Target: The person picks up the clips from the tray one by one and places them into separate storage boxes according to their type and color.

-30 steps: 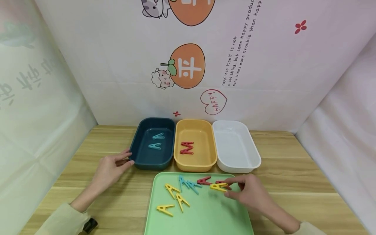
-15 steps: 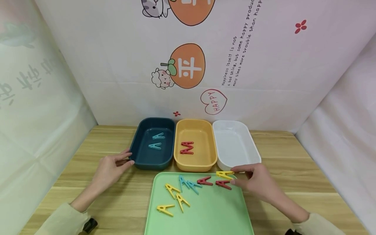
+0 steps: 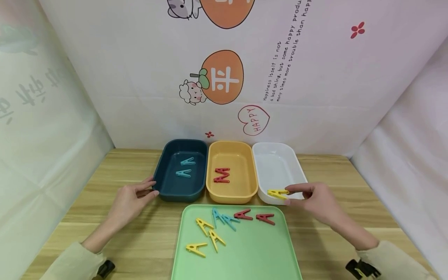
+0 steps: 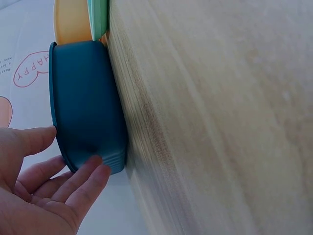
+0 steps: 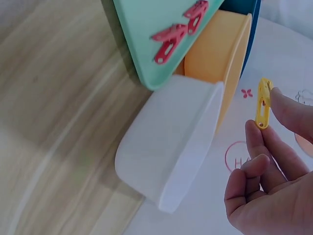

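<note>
My right hand (image 3: pixel 316 200) pinches a yellow clothespin (image 3: pixel 278 193) between thumb and fingertips, over the near end of the white bin (image 3: pixel 276 167). In the right wrist view the clothespin (image 5: pixel 263 104) is held up beyond the bin's rim. My left hand (image 3: pixel 131 204) touches the dark teal bin (image 3: pixel 182 190) at its near left side. The left wrist view has its fairly straight fingers (image 4: pixel 83 188) against that bin's outer wall, thumb tip at the rim. Blue clothespins (image 3: pixel 183 173) lie in the teal bin and red ones (image 3: pixel 222 178) in the yellow-orange bin (image 3: pixel 241 186).
A green tray (image 3: pixel 252 249) lies in front of the bins. It bears yellow clothespins (image 3: pixel 196 249), blue clothespins (image 3: pixel 230 221) and red clothespins (image 3: pixel 265 218). Behind the bins rises a printed white cloth (image 3: pixel 157 112). All stands on a wooden table (image 3: pixel 350 186).
My right hand has carried the yellow clothespin up from the tray, away from the red one beside it, to over the white bin. My left hand stays at the teal bin.
</note>
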{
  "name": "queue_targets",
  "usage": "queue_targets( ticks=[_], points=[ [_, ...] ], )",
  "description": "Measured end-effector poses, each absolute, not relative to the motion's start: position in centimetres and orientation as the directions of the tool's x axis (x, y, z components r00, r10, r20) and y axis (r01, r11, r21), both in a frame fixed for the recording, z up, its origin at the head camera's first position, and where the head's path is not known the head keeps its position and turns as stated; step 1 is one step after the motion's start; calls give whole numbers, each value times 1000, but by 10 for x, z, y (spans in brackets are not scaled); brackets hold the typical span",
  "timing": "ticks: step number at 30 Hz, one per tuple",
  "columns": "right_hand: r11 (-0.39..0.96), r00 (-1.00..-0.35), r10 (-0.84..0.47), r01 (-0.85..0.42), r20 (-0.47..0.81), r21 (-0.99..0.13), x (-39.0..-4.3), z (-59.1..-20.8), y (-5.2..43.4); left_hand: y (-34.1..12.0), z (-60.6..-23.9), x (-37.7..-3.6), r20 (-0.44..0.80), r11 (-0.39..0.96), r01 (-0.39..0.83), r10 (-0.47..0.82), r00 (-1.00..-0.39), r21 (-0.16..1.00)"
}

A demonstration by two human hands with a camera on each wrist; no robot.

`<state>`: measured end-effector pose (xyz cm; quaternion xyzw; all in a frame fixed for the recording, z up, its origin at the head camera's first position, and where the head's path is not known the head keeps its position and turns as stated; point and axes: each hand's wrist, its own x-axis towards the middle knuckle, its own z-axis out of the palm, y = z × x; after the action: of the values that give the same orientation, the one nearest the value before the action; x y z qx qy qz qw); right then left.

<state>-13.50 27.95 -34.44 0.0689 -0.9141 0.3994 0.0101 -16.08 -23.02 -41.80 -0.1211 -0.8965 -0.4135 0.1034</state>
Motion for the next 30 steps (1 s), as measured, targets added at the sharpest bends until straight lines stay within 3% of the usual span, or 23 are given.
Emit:
queue_targets(
  ticks=[16,30],
  points=[
    [752,-995,-86,-93,43,-652,-176,-332,308,-231,-417,-160,286,642,299,128,-950,706],
    [804,-991,-130,-83,-38,-589,-217,-328,302,-231,-417,-162,274,637,291,127,-953,714]
  ],
)
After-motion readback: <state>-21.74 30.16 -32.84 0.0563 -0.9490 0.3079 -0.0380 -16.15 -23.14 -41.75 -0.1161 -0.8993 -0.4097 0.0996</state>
